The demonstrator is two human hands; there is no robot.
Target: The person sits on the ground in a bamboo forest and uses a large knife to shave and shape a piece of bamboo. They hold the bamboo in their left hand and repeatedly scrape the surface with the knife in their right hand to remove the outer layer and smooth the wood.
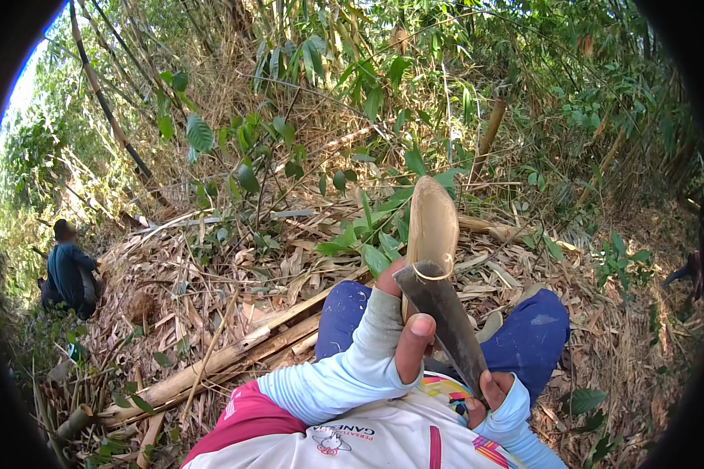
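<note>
My left hand (411, 344), half covered by a grey and light blue sleeve, is closed round a split bamboo piece (432, 223). The bamboo points up and away, its pale scooped face showing; its lower end is hidden behind the blade. In my right hand (493, 393), low and to the right, is a machete (448, 324) with a wide dark blade; its handle is hidden. The blade slants up to the left across the bamboo, close to my left thumb. A thin curled shaving (433, 271) hangs at the blade's upper end against the bamboo.
Long bamboo poles (211, 369) lie on dry leaves to the left of my bent knees (528, 340). A leafy green sprig (375, 238) is just beyond the bamboo piece. A person (72, 270) sits far left. Dense bamboo growth (485, 141) stands behind.
</note>
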